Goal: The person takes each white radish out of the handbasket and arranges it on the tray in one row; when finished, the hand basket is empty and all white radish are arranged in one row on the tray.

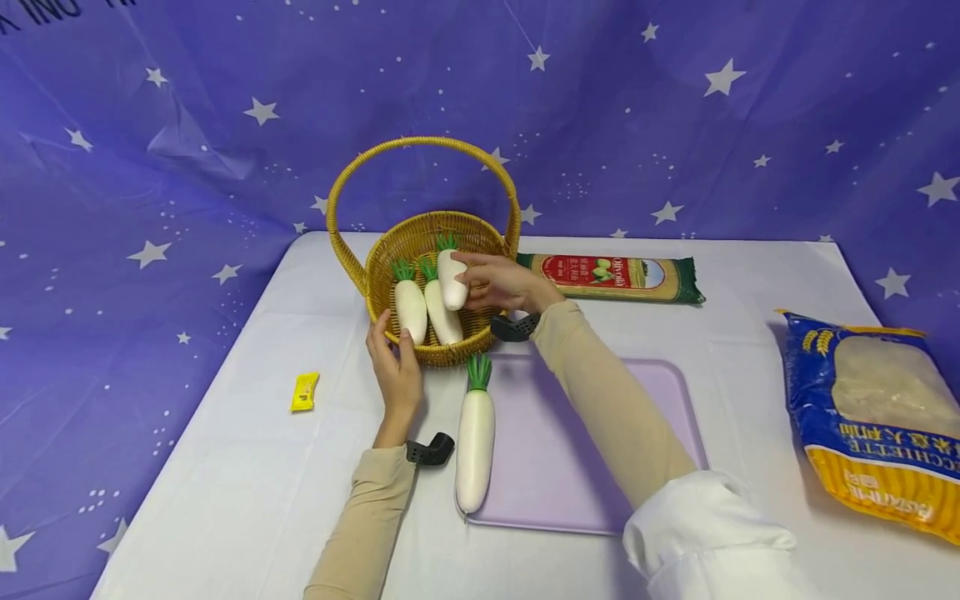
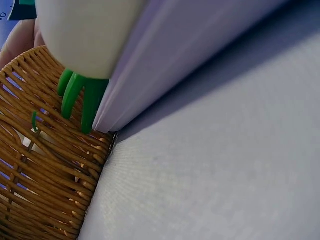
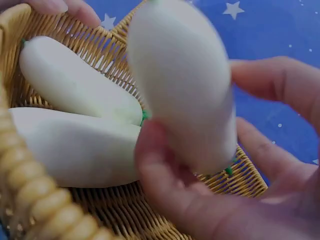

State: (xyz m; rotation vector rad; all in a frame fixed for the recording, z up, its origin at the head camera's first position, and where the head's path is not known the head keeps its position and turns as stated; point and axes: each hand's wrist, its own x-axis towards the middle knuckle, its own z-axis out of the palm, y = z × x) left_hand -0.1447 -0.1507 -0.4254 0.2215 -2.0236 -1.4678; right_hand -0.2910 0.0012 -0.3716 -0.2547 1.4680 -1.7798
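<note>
My right hand [image 1: 507, 285] holds a short toy white radish [image 1: 452, 282] with a green top above the wicker basket [image 1: 446, 357]. In the right wrist view, the thumb and fingers pinch this radish's sides. Two more white radishes, a left one [image 1: 411, 311] and a middle one [image 1: 444, 317], lie inside the basket. My left hand [image 1: 396, 375] grips the basket's front left rim, its thumb at the rim's front and its fingers along the left side. A longer white radish [image 1: 476, 450] lies on the left edge of the lilac tray [image 1: 577, 450], leaves toward the basket.
A spaghetti packet [image 1: 615, 277] lies right of the basket, by the back edge. At the far right is a blue and yellow pasta bag [image 1: 877, 417]. A small yellow wrapped packet [image 1: 304, 392] sits at left. The basket's tall handle [image 1: 423, 142] arches overhead.
</note>
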